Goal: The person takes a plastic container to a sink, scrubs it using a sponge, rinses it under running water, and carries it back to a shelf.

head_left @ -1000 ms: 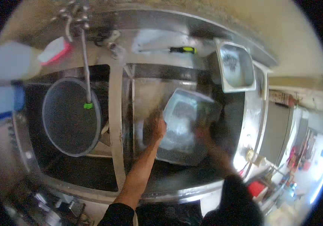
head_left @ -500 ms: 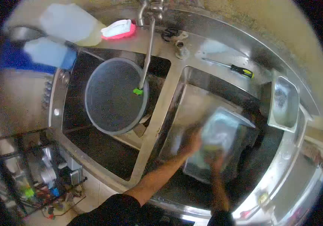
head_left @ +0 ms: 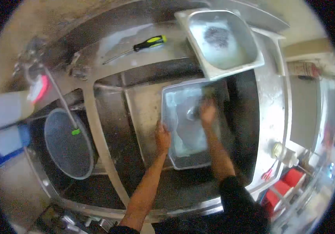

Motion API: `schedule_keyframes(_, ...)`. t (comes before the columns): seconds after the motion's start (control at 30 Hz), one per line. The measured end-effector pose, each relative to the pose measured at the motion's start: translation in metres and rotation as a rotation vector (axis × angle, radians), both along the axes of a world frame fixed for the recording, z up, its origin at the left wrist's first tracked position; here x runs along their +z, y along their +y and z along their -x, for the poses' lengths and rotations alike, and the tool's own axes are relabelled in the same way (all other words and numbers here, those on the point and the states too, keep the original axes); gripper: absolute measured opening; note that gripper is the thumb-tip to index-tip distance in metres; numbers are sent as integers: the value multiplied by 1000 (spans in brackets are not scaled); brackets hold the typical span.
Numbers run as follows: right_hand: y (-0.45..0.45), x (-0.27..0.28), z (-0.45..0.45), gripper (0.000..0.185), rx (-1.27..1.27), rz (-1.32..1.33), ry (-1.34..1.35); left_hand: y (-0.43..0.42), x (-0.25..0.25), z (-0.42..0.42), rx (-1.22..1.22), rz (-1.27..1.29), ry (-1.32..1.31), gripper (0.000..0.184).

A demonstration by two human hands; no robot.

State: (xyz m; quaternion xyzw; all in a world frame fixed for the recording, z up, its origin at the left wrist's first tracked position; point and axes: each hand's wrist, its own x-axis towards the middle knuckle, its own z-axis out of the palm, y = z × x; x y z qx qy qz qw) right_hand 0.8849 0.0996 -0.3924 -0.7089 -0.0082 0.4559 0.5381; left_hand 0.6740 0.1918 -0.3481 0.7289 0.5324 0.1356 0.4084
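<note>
Tub [head_left: 191,160] lies beneath the right fingers [head_left: 207,106], grip unclear, left fingers [head_left: 165,136] grasping its left side.

The rectangular pan [head_left: 191,161] in front of me has rounded corners and a pale grey rim, and it sits in the right-hand basin [head_left: 146,99] of the sink with its open side facing up towards me, its long sides running away from me and slightly askew. Inside I see a bluish-white layer along the left and near parts, with an irregular grey patch and a bright glint towards the middle, though I can't tell whether that is suds, water or sheen. Its near wall looks darker grey to me, and its right side is blurred.
</note>
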Motion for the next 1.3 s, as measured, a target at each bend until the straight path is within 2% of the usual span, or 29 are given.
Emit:
schedule_keyframes(0.03, 9, -13, -3, 37, 149, 582, -536, 0, 2, -3, 20, -64, 29, 33)
schedule_keyframes(0.13, 8, -21, 42, 39, 688, 527, -1074, 9, 3, 9, -67, 14, -59, 36)
schedule_keyframes(0.2, -3, -16, 34, 39, 859, 505, -1279, 7, 4, 9, -8, -121, -48, 29)
schedule_keyframes(0.27, -37, -23, 8, 41, 668, 224, -1486, 3, 6, 0, -55, -85, -55, 29)
schedule_keyframes(0.3, -18, -13, -2, 42, 331, 192, -1373, 5, 5, -4, -97, -38, -48, 29)
schedule_keyframes(0.33, 8, -17, -22, 42, 318, 199, -1374, 9, 4, -10, -110, -41, -51, 29)
schedule_keyframes(0.37, 36, -25, -44, 43, 279, 501, -926, 9, 6, -15, -87, -53, -24, 29)
schedule_keyframes(0.43, 42, 6, -17, 49, 225, 616, -832, 3, 15, 2, -63, -43, 37, 29)
schedule_keyframes(0.47, 46, 23, -3, 52, 199, 673, -783, 8, 19, 2, -40, 69, 14, 33)
schedule_keyframes(0.5, 11, 30, 11, 58, 512, 424, -1102, 9, 23, -1, -11, 186, -16, 37)
schedule_keyframes(0.53, -10, 37, 12, 64, 829, 138, -1395, 6, 17, 0, -7, 189, -28, 37)
schedule_keyframes(0.57, -12, 68, -2, 61, 895, 110, -1466, 0, 4, 4, -28, 37, 15, 31)
schedule_keyframes(0.6, -10, 46, -7, 61, 889, 118, -1479, -2, -4, 5, -53, -118, 58, 26)
schedule_keyframes(0.63, -8, 0, -17, 61, 540, 213, -1384, 0, -5, 1, -59, -124, 45, 26)
schedule_keyframes(0.7, 33, -15, -39, 60, -105, 233, -1100, -1, -4, 1, -26, -41, -16, 26)
schedule_keyframes(0.73, 55, -3, -30, 57, -152, 436, -975, -2, 6, 1, -26, -35, -4, 26)
schedule_keyframes(0.8, 53, -31, 3, 54, 211, 563, -1533, 1, 26, -4, 20, 55, 43, 26)
schedule_keyframes(0.83, 41, -10, 7, 54, 212, 569, -1535, 2, 29, -6, 35, 84, 53, 26)
schedule_keyframes(0.87, 27, 14, 7, 54, 490, 313, -1521, 6, 29, -4, 11, 132, 51, 31)
schedule_keyframes(0.93, 22, 23, -2, 53, 756, 51, -1485, 4, 17, -1, -14, 176, 40, 37)
schedule_keyframes(0.97, 30, 10, -11, 52, 387, 245, -1278, -1, 6, -1, -2, 14, -28, 31)
schedule_keyframes(1.0, 47, 0, -15, 50, 134, 404, -1158, -3, -4, 0, 11, -147, -90, 26)
schedule_keyframes(1.03, 66, -6, -19, 48, -130, 524, -1015, -2, -8, -3, 12, -155, -85, 26)
schedule_keyframes(1.07, 77, -12, -7, 48, -128, 521, -1004, -2, -13, -4, 13, -146, -79, 26)
schedule_keyframes(1.13, 79, -21, 22, 47, 82, 494, -1422, -4, -2, 8, 4, -121, -49, 26)
schedule_keyframes(1.17, 61, -19, 37, 51, 402, 368, -1374, 4, 9, 7, -49, -20, 18, 32)
schedule_keyframes(1.2, 38, -3, 43, 51, 402, 363, -1382, 10, 18, 3, -101, 78, 77, 38)
schedule_keyframes(1.27, 6, 24, 42, 52, 960, -58, -1124, 4, 4, 6, -97, -33, 76, 37)
schedule_keyframes(1.3, 15, 19, 39, 52, 956, -57, -1131, 1, -4, 8, -96, -134, 93, 36)
